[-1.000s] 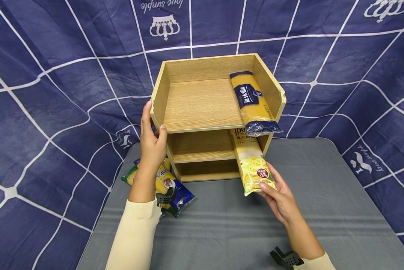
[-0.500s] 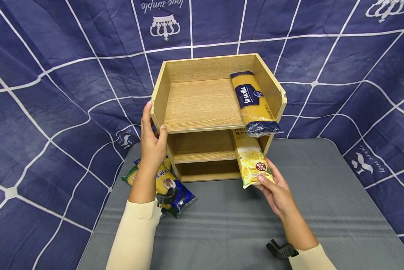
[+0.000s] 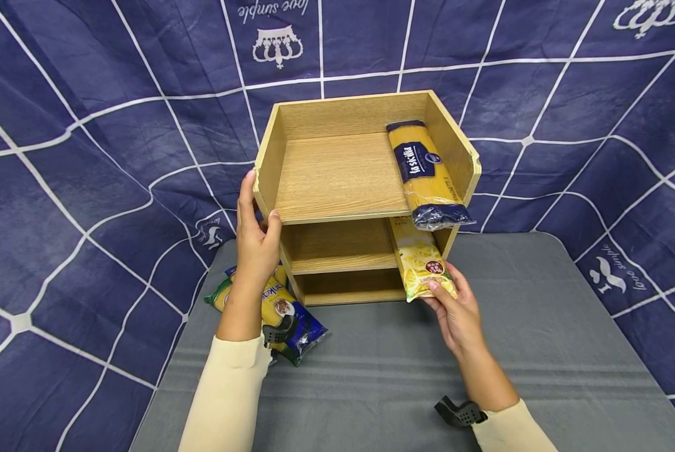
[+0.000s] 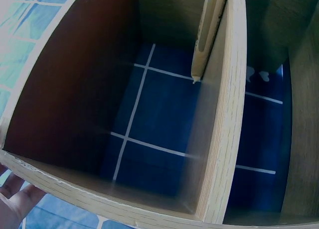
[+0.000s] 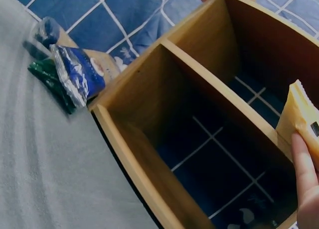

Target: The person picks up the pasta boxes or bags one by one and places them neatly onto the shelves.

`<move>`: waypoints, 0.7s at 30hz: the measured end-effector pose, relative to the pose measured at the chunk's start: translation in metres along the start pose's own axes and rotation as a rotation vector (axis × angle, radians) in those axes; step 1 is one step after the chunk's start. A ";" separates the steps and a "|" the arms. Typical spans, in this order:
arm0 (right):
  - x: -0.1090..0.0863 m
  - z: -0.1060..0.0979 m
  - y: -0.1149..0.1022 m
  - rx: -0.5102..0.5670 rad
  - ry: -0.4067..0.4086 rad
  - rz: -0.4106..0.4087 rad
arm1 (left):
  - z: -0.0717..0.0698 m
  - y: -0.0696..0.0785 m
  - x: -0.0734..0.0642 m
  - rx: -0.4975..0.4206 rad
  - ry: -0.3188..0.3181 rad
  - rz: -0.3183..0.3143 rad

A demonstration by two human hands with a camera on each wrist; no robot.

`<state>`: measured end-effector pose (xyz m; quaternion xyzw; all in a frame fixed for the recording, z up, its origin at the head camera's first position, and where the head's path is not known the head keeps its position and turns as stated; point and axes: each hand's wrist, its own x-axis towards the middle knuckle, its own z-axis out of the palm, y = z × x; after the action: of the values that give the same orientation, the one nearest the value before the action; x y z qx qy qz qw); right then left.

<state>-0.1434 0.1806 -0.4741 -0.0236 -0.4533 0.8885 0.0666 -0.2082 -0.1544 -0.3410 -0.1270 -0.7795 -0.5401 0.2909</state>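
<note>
At the centre of the head view, a light-brown wooden shelf unit with three levels (image 3: 337,176) stands on a grey cloth surface (image 3: 371,383). Right of centre, a long yellow plastic packet with a round dark-red label (image 3: 422,267) lies with its far part inside the middle level, at that level's right side, its near end jutting out past the front edge. The right hand (image 3: 458,311) holds this near end, thumb on top and fingers beneath. At left of centre, the left hand (image 3: 255,245) grips the unit's left side panel, thumb at its front edge and fingers along the outside. On the top level, at its right, lies a yellow-and-navy spaghetti packet (image 3: 422,169), its clear crinkled end overhanging the front. Lower left, partly behind the left forearm, blue, yellow and green plastic packets (image 3: 300,323) lie heaped beside the unit. A navy cloth with white grid lines (image 3: 354,37) fills the upper frame.
</note>
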 end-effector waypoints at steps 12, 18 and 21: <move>-0.007 -0.009 -0.002 -0.696 -0.003 -0.454 | 0.000 0.000 0.000 0.001 0.002 0.011; -0.008 -0.015 -0.004 -0.994 -0.144 -0.738 | 0.000 0.000 0.000 -0.004 0.003 0.005; -0.006 -0.015 -0.004 -1.040 -0.171 -0.789 | 0.000 0.000 0.000 -0.005 0.002 0.004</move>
<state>-0.1360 0.1943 -0.4800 0.1860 -0.8018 0.4614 0.3310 -0.2084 -0.1542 -0.3413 -0.1289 -0.7775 -0.5417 0.2923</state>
